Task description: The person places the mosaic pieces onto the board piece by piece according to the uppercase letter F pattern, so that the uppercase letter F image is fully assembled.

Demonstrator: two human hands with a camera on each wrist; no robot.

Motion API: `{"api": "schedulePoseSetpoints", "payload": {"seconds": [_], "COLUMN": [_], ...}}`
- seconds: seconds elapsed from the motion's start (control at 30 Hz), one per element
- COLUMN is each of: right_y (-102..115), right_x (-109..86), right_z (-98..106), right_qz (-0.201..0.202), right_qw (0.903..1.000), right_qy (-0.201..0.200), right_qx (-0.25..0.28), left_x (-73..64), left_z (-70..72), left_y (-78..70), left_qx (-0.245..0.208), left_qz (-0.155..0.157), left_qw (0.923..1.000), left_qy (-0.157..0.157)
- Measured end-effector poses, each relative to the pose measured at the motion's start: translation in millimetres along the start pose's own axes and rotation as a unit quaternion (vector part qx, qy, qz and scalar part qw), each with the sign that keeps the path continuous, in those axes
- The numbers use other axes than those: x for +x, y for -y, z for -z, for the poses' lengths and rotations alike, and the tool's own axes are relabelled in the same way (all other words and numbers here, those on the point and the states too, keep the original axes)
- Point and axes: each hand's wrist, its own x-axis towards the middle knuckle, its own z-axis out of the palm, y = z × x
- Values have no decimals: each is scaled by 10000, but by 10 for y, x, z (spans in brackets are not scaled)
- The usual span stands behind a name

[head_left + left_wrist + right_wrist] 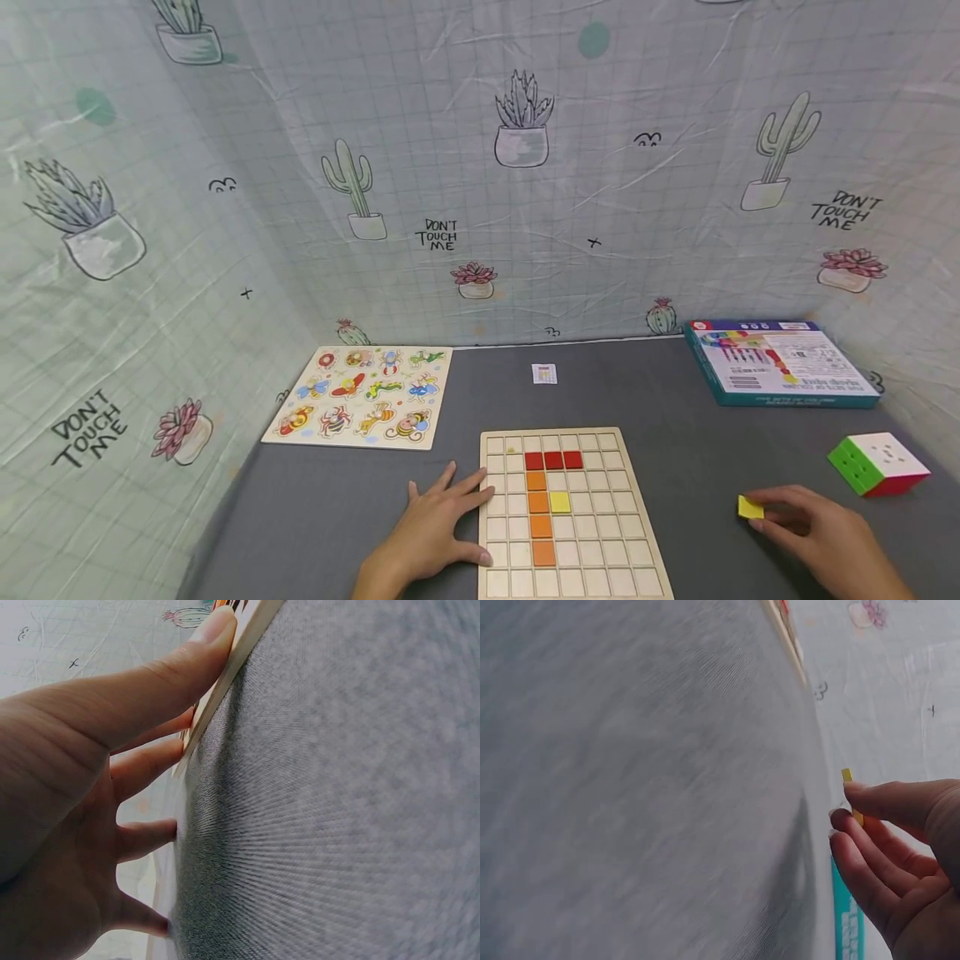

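Observation:
A light wooden grid board (600,528) lies on the dark cloth in the head view. Set in its squares are a row of red tiles (552,461), a column of orange tiles (540,526) and one yellow tile (560,502) beside the column. My left hand (429,527) is spread, its thumb and some fingertips touching the board's left edge; its other fingertips rest on the cloth in the left wrist view. To the right of the board, my right hand (821,533) pinches another yellow tile (750,507) between thumb and fingers, just above the cloth.
A wooden insect puzzle board (360,398) lies at the back left. At the back right is a flat game box (783,364), with a puzzle cube (879,463) nearer me. A small printed card (544,374) lies behind the grid board. A cactus-print curtain (480,192) hangs behind.

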Motion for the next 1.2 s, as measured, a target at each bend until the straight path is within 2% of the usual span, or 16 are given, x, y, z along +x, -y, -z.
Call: {"api": "schedulePoseSetpoints", "payload": {"seconds": [0.3,0.47,0.53,0.9,1.2], "right_y": [254,369,420,707,975], "right_x": [65,95,113,208,264], "right_z": [22,-25,-42,-208,-460], "right_qz": [589,1099,1237,1221,1546], "right_qw": [9972,9895,9872,9907,9805], "right_qy": [-456,-929,-989,-241,93], "right_qx": [57,141,203,554,1212], "left_x": [-6,-5,-3,-7,-9], "left_z": [5,2,1,9,11], "left_y": [-12,-9,-7,-18,-14], "left_qx": [-19,-43,-38,-81,-125], "left_qz": [44,33,15,39,28], "left_qw": [10000,10000,10000,10000,9999], "left_qy": [13,16,6,23,4]}}
